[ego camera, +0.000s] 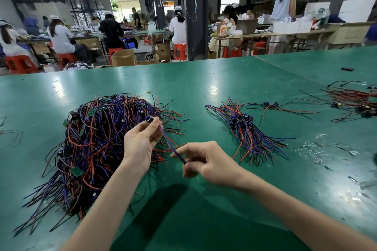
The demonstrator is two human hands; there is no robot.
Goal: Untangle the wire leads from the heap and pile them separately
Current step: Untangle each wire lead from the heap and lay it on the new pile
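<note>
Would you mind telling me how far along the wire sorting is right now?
Done: a small sorted pile lies to the right. In hand: the left hand and right hand pinch one lead between them. Left: the tangled heap, far bigger than the pile.

Likely factory: workbenches, capped workers

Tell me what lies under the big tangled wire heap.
The green table surface shows around the tangled heap of red, blue and black wires; anything beneath is covered.
</note>
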